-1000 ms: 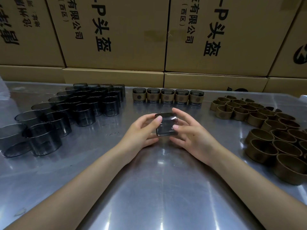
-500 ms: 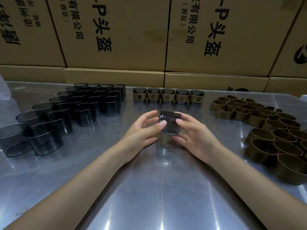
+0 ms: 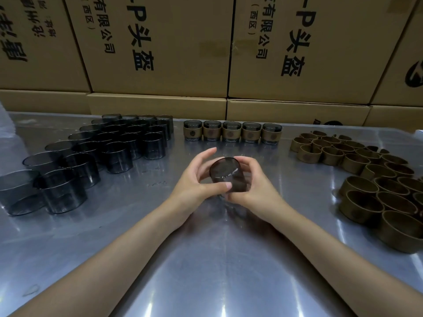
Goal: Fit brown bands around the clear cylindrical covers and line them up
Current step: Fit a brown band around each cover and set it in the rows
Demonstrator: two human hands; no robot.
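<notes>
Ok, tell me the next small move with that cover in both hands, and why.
Probably free the right hand and reach for a brown band from the pile on the right, while the left hand keeps its grip on the clear cover. The cover carries no band, whereas the five in the finished row each wear one.

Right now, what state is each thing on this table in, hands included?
Left hand: grips the cover.
Right hand: grips the cover.
Held cover: tilted, off the table, no band visible.
Bare covers: standing, grouped left.
Banded covers: five upright in a row.
Loose bands: unfitted, clustered right.
</notes>
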